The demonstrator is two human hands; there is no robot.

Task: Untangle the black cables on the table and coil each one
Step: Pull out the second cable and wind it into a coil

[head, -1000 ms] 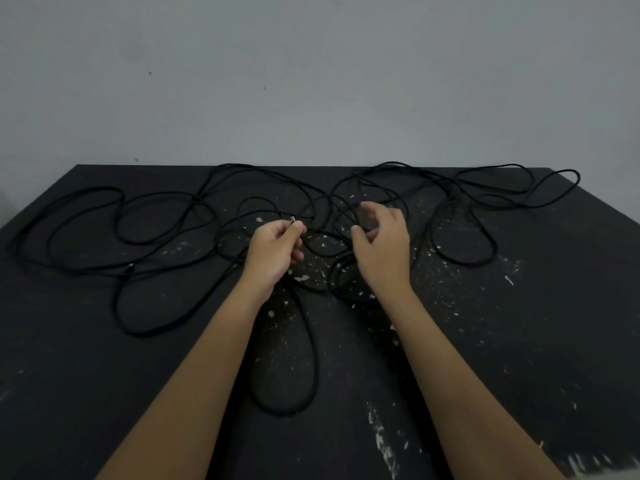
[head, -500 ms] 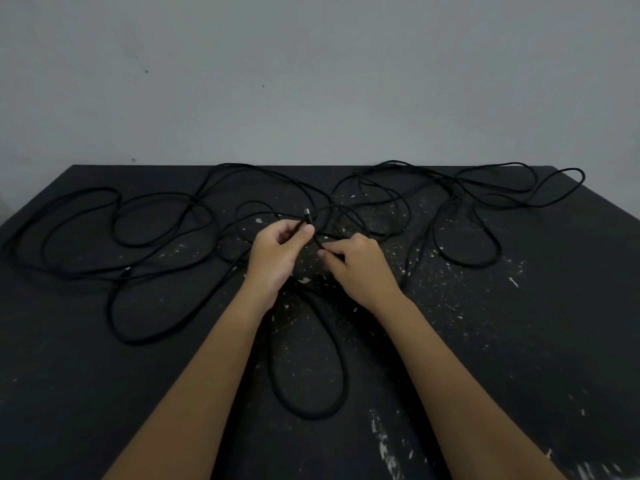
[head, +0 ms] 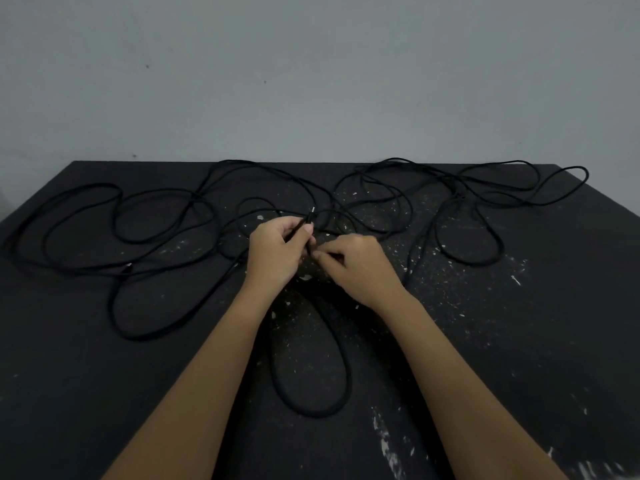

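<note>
left hand pinching a metal-tipped cable end, tip pointing up | right hand fingers closing on cable just beside it | black cables sprawling tangled along table far edge

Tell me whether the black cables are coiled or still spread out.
Spread out. The black cables sprawl in loose overlapping loops across the table; no neat coil is visible.

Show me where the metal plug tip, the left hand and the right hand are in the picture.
metal plug tip (head: 312, 210), head view, on the small silver end.
left hand (head: 277, 252), head view, on the back of the hand.
right hand (head: 360, 266), head view, on the back of the hand.
</note>
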